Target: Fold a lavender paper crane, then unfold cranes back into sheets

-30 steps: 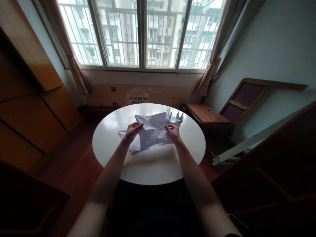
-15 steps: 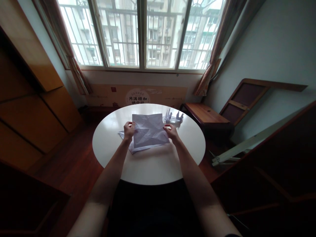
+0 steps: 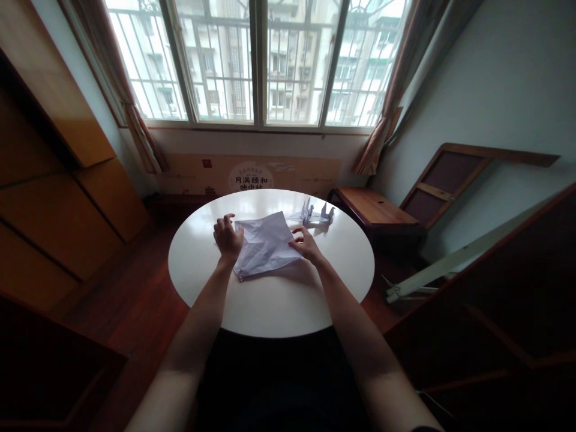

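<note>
A creased sheet of white paper [image 3: 266, 243] lies at a slant on the round white table [image 3: 279, 312], and crease lines cross its surface. Other paper seems to lie beneath it, mostly covered. At its left edge is my left hand [image 3: 228, 237], fingers raised and apart, thumb by the paper. My right hand [image 3: 306, 243] is at the right edge, thumb and forefinger spread with a gap between them. Beyond the right hand stand folded paper cranes [image 3: 306, 212], pale like the sheet.
Behind the table a long printed cardboard box [image 3: 288, 171] leans below the barred window. A wooden bench [image 3: 378, 206] stands at the back right, and cabinets [image 3: 40, 222] line the left side. A folded pale frame [image 3: 450, 267] leans at the right.
The sheet, held up between both hands before, has come down onto the table and turned at an angle. Both hands have loosened; my left fingers have lifted and spread.
</note>
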### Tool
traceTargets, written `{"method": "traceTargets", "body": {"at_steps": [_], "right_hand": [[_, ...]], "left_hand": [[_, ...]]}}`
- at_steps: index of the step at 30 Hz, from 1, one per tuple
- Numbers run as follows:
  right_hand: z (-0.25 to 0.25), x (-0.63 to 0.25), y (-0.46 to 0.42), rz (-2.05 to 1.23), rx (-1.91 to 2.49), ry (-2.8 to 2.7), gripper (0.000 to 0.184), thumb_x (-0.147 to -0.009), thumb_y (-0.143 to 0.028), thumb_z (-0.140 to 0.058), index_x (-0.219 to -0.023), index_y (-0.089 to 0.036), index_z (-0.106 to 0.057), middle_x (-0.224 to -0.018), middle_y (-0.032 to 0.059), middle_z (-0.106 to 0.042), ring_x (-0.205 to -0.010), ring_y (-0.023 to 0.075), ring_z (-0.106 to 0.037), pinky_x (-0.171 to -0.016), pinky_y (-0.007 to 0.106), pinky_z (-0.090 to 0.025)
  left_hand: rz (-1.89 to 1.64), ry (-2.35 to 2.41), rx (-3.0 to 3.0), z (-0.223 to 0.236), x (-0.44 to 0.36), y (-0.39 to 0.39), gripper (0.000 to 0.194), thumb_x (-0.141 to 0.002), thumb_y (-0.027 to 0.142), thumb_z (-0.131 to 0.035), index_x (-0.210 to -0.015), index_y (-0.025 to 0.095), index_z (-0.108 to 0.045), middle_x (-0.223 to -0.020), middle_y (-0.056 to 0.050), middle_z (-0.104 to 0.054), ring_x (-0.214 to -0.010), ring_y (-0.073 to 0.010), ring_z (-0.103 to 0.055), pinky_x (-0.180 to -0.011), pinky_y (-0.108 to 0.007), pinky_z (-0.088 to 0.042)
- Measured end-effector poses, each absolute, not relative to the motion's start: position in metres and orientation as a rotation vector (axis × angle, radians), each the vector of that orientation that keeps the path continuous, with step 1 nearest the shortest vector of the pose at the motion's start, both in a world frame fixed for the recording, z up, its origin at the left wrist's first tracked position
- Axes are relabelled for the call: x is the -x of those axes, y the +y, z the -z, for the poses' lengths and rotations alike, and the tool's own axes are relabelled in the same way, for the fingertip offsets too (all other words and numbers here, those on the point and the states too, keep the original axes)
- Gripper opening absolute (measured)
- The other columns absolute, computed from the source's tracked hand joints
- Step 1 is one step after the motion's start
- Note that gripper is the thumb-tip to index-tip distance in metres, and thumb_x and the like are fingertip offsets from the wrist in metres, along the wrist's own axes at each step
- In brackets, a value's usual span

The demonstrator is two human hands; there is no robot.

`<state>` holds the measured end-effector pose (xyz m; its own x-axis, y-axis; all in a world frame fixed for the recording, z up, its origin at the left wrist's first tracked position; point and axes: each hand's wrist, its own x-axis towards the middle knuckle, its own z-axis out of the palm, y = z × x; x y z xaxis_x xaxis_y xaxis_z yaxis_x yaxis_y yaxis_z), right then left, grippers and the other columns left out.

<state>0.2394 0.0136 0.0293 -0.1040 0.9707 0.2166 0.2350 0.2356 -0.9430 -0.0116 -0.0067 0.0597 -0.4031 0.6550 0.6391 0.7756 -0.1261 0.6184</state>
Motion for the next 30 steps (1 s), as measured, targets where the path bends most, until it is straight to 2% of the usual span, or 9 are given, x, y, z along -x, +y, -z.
{"method": "traceTargets", "body": {"at_steps": [4, 8, 11, 15, 19, 22, 26, 28, 30], "right_hand": [[-0.026, -0.238, 0.013, -0.659, 1.193, -1.684, 0.022, -0.067, -0.025, -0.067, -0.088, -0.02, -0.063, -0.08, 0.0021, -0.061, -0.062, 0.0138, -0.055, -0.064, 0.032, -0.05], [-0.036, -0.235, 0.005, -0.369, 1.136, -1.694, 0.018, -0.081, -0.03, -0.056, -0.091, -0.02, -0.068, -0.102, 0.0099, -0.063, -0.089, 0.0221, -0.06, -0.086, 0.04, -0.05], [-0.04, -0.225, -0.004, -0.269, 1.116, -1.879, 0.029, -0.09, -0.034, -0.048, -0.102, -0.02, -0.07, -0.119, 0.0113, -0.062, -0.116, 0.0253, -0.054, -0.103, 0.042, -0.04], [-0.031, -0.208, -0.008, -0.292, 1.264, -2.269, 0.048, -0.092, -0.047, -0.046, -0.132, -0.022, -0.056, -0.146, 0.0105, -0.045, -0.136, 0.0291, -0.036, -0.112, 0.046, -0.027], [-0.017, -0.204, -0.003, -0.321, 1.626, -2.363, 0.064, -0.092, -0.06, -0.033, -0.144, -0.023, -0.041, -0.155, 0.0082, -0.03, -0.144, 0.0362, -0.019, -0.114, 0.059, -0.006], [-0.013, -0.21, 0.005, -0.347, 1.772, -2.277, 0.072, -0.09, -0.066, -0.027, -0.146, -0.022, -0.037, -0.157, 0.008, -0.024, -0.145, 0.0379, -0.009, -0.112, 0.062, 0.002], [-0.016, -0.22, 0.02, -0.435, 1.73, -2.107, 0.058, -0.092, -0.06, -0.032, -0.134, -0.026, -0.053, -0.15, 0.0095, -0.039, -0.141, 0.0361, -0.025, -0.112, 0.06, -0.012], [-0.021, -0.225, 0.031, -0.437, 1.684, -1.916, 0.051, -0.091, -0.052, -0.04, -0.128, -0.022, -0.059, -0.146, 0.0132, -0.042, -0.134, 0.0316, -0.039, -0.111, 0.049, -0.026], [-0.027, -0.231, 0.044, -0.406, 1.66, -1.72, 0.05, -0.088, -0.042, -0.047, -0.129, -0.016, -0.058, -0.145, 0.0162, -0.041, -0.134, 0.0302, -0.04, -0.111, 0.042, -0.031]], "left_hand": [[1.343, -1.7, 2.345, -0.04, -0.003, 0.002, 0.024, -0.085, 0.025, -0.053, -0.105, 0.018, -0.063, -0.105, -0.011, -0.064, -0.102, -0.0245, -0.06, -0.095, -0.037, -0.044], [0.843, -1.615, 2.728, -0.017, -0.022, 0.003, 0.045, -0.085, 0.041, -0.055, -0.125, 0.019, -0.058, -0.133, -0.014, -0.055, -0.129, -0.0288, -0.045, -0.109, -0.044, -0.032], [0.536, -1.712, 2.737, -0.009, -0.03, -0.001, 0.059, -0.089, 0.052, -0.046, -0.139, 0.023, -0.047, -0.149, -0.014, -0.039, -0.141, -0.0342, -0.028, -0.113, -0.056, -0.019], [0.354, -1.732, 2.724, -0.008, -0.033, -0.004, 0.063, -0.092, 0.054, -0.035, -0.146, 0.022, -0.037, -0.155, -0.013, -0.028, -0.144, -0.0337, -0.02, -0.114, -0.057, -0.01], [0.298, -1.81, 2.693, -0.009, -0.034, -0.004, 0.063, -0.092, 0.056, -0.031, -0.147, 0.024, -0.035, -0.155, -0.012, -0.027, -0.144, -0.0321, -0.02, -0.114, -0.057, -0.01], [0.333, -1.831, 2.672, -0.009, -0.035, -0.005, 0.064, -0.09, 0.059, -0.034, -0.146, 0.027, -0.037, -0.155, -0.01, -0.029, -0.144, -0.0318, -0.021, -0.114, -0.056, -0.01], [0.448, -1.81, 2.669, -0.009, -0.034, -0.006, 0.062, -0.089, 0.059, -0.039, -0.141, 0.026, -0.044, -0.153, -0.011, -0.034, -0.142, -0.0328, -0.025, -0.113, -0.056, -0.014], [0.586, -1.803, 2.634, -0.011, -0.033, -0.005, 0.054, -0.09, 0.056, -0.042, -0.133, 0.026, -0.054, -0.148, -0.01, -0.042, -0.139, -0.033, -0.031, -0.112, -0.055, -0.019], [0.795, -1.823, 2.547, -0.014, -0.031, -0.003, 0.044, -0.091, 0.05, -0.044, -0.121, 0.024, -0.064, -0.139, -0.01, -0.052, -0.135, -0.0316, -0.038, -0.11, -0.052, -0.026]]}}
